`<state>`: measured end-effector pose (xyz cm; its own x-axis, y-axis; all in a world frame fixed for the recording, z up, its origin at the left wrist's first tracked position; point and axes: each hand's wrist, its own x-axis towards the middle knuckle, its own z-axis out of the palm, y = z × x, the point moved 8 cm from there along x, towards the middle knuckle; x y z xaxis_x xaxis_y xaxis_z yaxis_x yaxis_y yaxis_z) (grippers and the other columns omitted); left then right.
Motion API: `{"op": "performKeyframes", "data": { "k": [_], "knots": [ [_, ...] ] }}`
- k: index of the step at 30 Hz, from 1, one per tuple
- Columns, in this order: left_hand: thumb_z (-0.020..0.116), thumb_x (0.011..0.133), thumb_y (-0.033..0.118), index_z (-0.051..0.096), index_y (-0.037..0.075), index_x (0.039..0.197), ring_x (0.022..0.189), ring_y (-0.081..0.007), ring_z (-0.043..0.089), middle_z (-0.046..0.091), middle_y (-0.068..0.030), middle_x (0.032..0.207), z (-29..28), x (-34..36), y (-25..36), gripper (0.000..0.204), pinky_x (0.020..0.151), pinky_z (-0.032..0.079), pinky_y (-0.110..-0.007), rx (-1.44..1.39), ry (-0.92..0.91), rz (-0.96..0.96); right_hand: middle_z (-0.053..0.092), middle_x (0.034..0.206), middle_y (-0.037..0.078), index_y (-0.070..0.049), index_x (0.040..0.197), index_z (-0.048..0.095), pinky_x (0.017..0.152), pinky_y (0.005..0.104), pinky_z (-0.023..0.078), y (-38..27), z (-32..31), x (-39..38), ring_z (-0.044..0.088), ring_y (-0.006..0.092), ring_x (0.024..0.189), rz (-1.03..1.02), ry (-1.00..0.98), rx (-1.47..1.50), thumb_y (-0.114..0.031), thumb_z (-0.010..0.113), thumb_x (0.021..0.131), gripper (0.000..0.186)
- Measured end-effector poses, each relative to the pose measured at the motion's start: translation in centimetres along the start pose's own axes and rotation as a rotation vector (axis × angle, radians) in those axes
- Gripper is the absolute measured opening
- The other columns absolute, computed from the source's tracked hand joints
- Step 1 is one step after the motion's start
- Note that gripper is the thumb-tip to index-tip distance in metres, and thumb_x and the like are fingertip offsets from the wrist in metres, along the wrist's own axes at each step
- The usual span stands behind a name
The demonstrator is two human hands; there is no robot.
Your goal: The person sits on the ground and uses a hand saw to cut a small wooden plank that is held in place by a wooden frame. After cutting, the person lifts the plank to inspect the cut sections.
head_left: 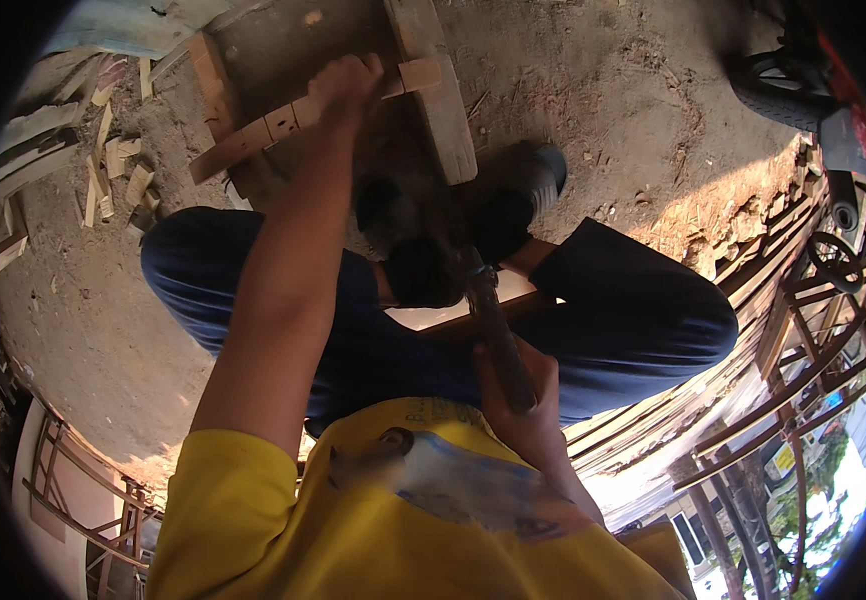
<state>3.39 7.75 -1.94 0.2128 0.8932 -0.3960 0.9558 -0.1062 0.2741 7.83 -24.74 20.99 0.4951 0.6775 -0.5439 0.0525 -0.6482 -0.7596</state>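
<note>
My left hand [346, 92] reaches far forward and is closed around a narrow wooden strip [245, 140]. The strip has dark marks or holes along its face and lies across two wooden pieces, a thick pale beam [435, 95] on the right and a shorter block [215, 85] on the left. Close to my belly, my right hand [521, 392] grips the near end of a dark, long-handled tool [493, 318]. The tool slants forward between my legs. Its far end is dark and blurred near my feet, so its kind cannot be made out.
Scattered wood offcuts [108, 170] lie on the dirt ground [593, 90] to the left. Long stacked boards [743, 275] line the right side. Beyond them are a wheel [835, 262] and wooden frames [803, 400]. A dark tyre [778, 95] is at the upper right.
</note>
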Motion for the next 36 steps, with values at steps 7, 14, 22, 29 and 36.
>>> {"op": "performKeyframes", "data": {
  "k": [7,14,22,29,36],
  "knots": [
    [0.034,0.091,0.041,0.07,0.004,0.1,0.099,-0.0341,0.064,0.068,-0.0191,0.101,0.1,0.4,-0.4,0.052,0.087,0.048,-0.046,-0.013,-0.009,-0.007,0.049,0.056,0.0,0.004,0.08,0.058,0.045,0.0243,0.033,-0.5,0.7,-0.2,0.04,0.002,0.053,-0.004,0.059,-0.033,-0.004,0.061,0.088,0.012],
    [0.035,0.091,0.041,0.071,0.005,0.095,0.096,-0.0331,0.066,0.069,-0.0161,0.099,0.6,0.1,-0.2,0.051,0.085,0.05,-0.045,0.028,-0.038,0.037,0.049,0.058,-0.001,0.004,0.081,0.058,0.047,0.023,0.033,-0.3,2.9,7.6,0.041,0.0015,0.056,-0.073,-0.005,0.102,-0.005,0.06,0.089,0.012],
    [0.034,0.09,0.041,0.071,0.004,0.095,0.098,-0.0332,0.065,0.068,-0.0178,0.1,0.6,0.5,-0.4,0.053,0.087,0.049,-0.043,0.013,0.016,0.006,0.05,0.059,-0.002,0.002,0.08,0.058,0.048,0.0247,0.034,0.3,0.8,2.1,0.042,0.0021,0.057,0.047,-0.009,0.076,-0.009,0.059,0.09,0.015],
    [0.034,0.09,0.042,0.071,0.004,0.096,0.097,-0.0344,0.065,0.069,-0.0188,0.098,0.3,0.5,-0.1,0.053,0.086,0.049,-0.044,0.002,0.011,0.033,0.051,0.058,0.002,0.004,0.084,0.059,0.049,0.0258,0.036,0.4,-0.2,-0.4,0.044,0.0038,0.056,0.05,0.04,0.048,-0.008,0.061,0.089,0.014],
    [0.036,0.09,0.041,0.071,0.003,0.097,0.096,-0.035,0.065,0.068,-0.0199,0.099,0.6,0.6,-0.6,0.052,0.085,0.049,-0.044,-0.015,0.007,0.017,0.056,0.06,0.004,0.005,0.088,0.061,0.05,0.0241,0.038,0.0,3.1,6.5,0.048,0.0024,0.059,-0.004,-0.024,0.042,-0.006,0.06,0.088,0.011]
  ]
}}
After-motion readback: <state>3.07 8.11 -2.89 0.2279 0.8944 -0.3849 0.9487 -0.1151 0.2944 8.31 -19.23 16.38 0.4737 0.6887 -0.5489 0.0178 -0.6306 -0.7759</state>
